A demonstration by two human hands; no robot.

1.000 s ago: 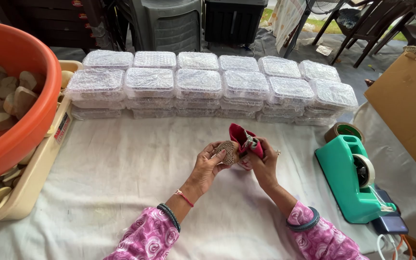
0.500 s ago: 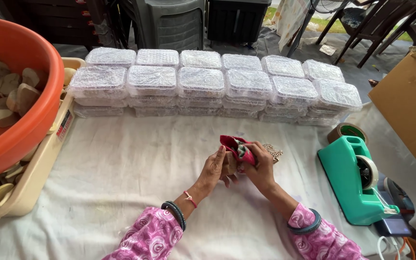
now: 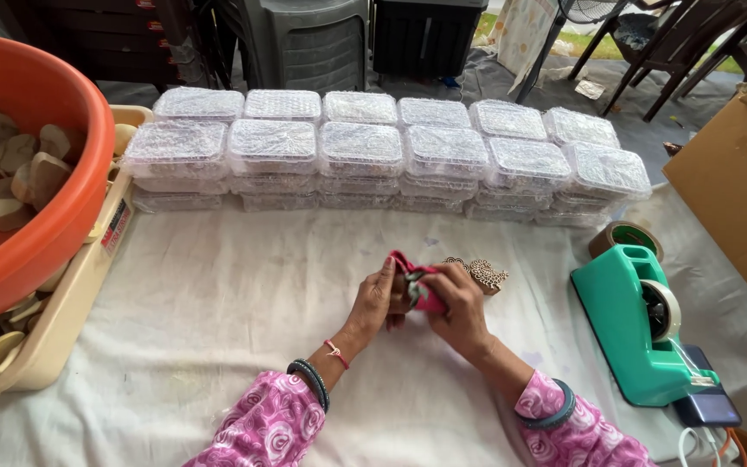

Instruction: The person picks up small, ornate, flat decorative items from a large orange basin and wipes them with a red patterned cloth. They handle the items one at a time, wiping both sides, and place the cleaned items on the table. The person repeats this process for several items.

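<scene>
At the centre of the frame, the left hand (image 3: 377, 298) and right hand (image 3: 458, 304) were both closed around a red cloth (image 3: 415, 285) pressed against a carved wooden block (image 3: 481, 273), apparently wiping it, with lidded plastic boxes (image 3: 358, 147) stacked behind.

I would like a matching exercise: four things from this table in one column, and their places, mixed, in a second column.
1. orange tub
2. tape dispenser
3. red cloth
4. clear lidded boxes

a. between both hands
b. rows along the far side
c. far left
d. right of the hands

Pairs: 1-c, 2-d, 3-a, 4-b
</scene>
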